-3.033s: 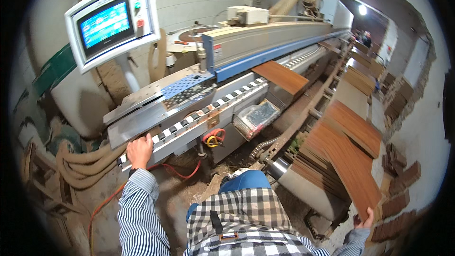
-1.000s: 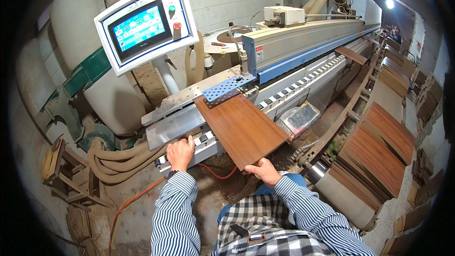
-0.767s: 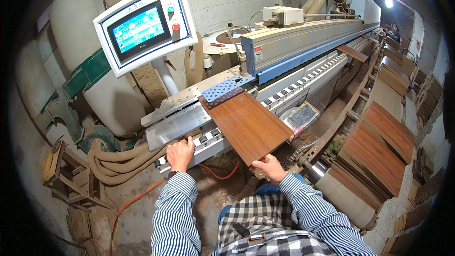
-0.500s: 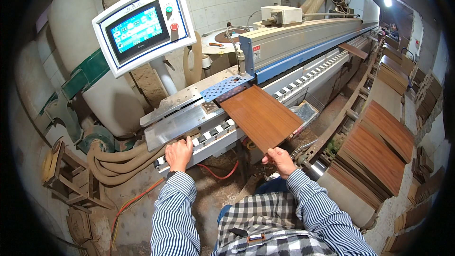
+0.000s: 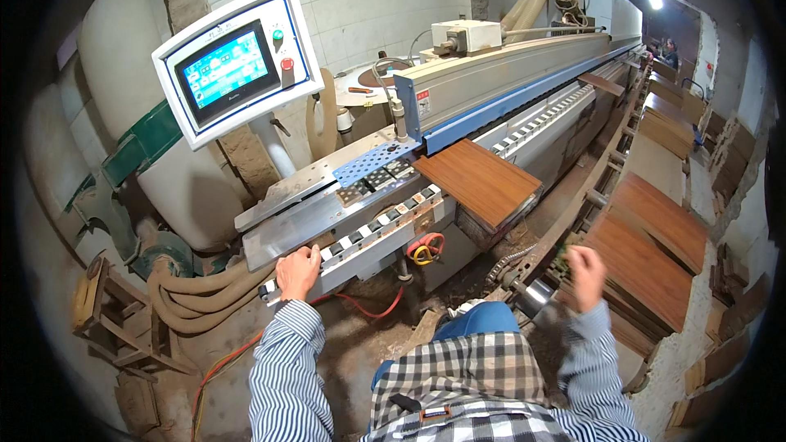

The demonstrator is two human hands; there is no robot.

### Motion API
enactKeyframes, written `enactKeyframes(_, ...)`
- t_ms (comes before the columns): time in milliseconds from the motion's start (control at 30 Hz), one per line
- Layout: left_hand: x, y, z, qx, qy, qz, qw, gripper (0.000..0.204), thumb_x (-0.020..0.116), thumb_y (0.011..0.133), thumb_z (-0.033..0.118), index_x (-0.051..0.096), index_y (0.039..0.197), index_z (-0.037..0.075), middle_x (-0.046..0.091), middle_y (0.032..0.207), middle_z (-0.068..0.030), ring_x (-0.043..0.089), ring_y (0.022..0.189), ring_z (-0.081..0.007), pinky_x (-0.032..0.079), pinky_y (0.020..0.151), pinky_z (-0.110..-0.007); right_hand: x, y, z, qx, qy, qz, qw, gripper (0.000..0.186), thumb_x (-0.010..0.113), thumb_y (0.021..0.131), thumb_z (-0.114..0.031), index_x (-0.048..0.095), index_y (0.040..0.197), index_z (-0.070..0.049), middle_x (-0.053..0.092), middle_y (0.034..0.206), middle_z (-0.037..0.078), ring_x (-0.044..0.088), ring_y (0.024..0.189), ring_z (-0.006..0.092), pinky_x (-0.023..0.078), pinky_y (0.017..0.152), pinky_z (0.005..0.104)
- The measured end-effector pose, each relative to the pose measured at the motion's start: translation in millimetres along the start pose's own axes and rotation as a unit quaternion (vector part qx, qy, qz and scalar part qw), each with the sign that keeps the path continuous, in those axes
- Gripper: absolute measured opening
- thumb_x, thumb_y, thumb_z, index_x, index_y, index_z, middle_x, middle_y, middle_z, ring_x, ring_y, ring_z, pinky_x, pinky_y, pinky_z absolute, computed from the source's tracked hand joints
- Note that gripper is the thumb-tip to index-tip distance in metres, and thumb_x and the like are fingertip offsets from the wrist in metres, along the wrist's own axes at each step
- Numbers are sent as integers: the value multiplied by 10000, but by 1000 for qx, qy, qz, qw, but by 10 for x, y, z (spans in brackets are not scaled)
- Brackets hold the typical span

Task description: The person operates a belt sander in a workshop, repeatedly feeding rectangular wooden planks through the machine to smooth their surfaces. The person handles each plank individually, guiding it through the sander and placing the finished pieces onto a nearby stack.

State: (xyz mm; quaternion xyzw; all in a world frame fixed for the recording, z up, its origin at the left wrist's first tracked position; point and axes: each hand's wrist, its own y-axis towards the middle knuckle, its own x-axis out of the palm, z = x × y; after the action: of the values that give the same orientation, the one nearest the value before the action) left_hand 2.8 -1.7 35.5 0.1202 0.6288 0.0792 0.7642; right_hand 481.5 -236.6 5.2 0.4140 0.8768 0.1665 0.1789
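My left hand (image 5: pixel 298 272) is curled over the near end of a white roller rail (image 5: pixel 360 233) on a long edge banding machine (image 5: pixel 508 86). A brown wood-grain board (image 5: pixel 483 182) lies flat on the machine, its far edge at the blue beam; neither hand touches it. Out to the right, my right hand (image 5: pixel 586 278) is apart from the board and raised beside the stacked brown panels (image 5: pixel 647 254). Motion smears its fingers, and I see nothing held in them.
A control panel (image 5: pixel 229 65) with a lit screen stands at the left. Ribbed hoses (image 5: pixel 192 299) and a wooden stool (image 5: pixel 123 311) are below it. Scissors (image 5: pixel 426 249) with red and yellow handles hang under the rail. A roller conveyor (image 5: pixel 602 196) runs along the right; a person (image 5: pixel 670 53) is far back.
The board has moved forward along the machine, away from my right hand. My right hand has let go of it and swung right toward the stacked panels. My left hand stays on the rail.
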Motion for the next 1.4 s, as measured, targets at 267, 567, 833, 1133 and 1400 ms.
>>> enactKeyframes(267, -314, -335, 968, 133, -644, -104, 746, 230, 508, 921, 172, 615, 1068, 31, 647, 1023, -84, 595, 982, -181, 446, 905, -328, -2901, -693, 860, 164, -516, 343, 768, 551, 623, 860, -336, 470, 1285, -21, 498, 1279, 174, 466, 1162, 325, 341, 1015, 382)
enactKeyframes(567, -2013, -1777, 2117, 438, -724, -526, 80, 745, 164, 930, 593, 504, 1222, -3, 329, 1390, -208, 248, 1311, -324, 127, 1074, -484, -3459, -840, 978, 385, 42, 257, 886, 530, 687, 788, -401, 554, 1165, -54, 558, 1148, 58, 505, 951, 173, 427, 827, 342)
enactKeyframes(833, -1922, -2133, 2269, 390, -786, -473, -73, 918, 139, 842, 741, 599, 986, -39, 369, 1335, -294, 307, 1276, -360, 165, 1058, -495, -4077, -1597, 1374, 274, 249, 468, 802, 449, 638, 791, -324, 550, 1150, -69, 598, 1087, 104, 588, 851, 195, 495, 612, 303)
enactKeyframes(1133, -1869, -2120, 2285, 429, -779, -446, -104, 801, 184, 892, 662, 591, 1019, -16, 382, 1342, -265, 305, 1290, -355, 161, 1068, -501, -3513, -1831, 605, 333, 262, 321, 847, 424, 619, 796, -293, 544, 1147, -66, 608, 1069, 106, 606, 767, 187, 488, 519, 280)
enactKeyframes(1400, -1688, -1445, 1808, 392, -776, -376, 321, 314, 498, 900, 346, 539, 890, 35, 554, 1171, -219, 432, 1191, -309, 282, 1016, -479, -1945, -1040, 319, 269, 375, 10, 887, 406, 599, 784, -229, 516, 1148, -66, 626, 984, 78, 612, 627, 160, 431, 373, 236)
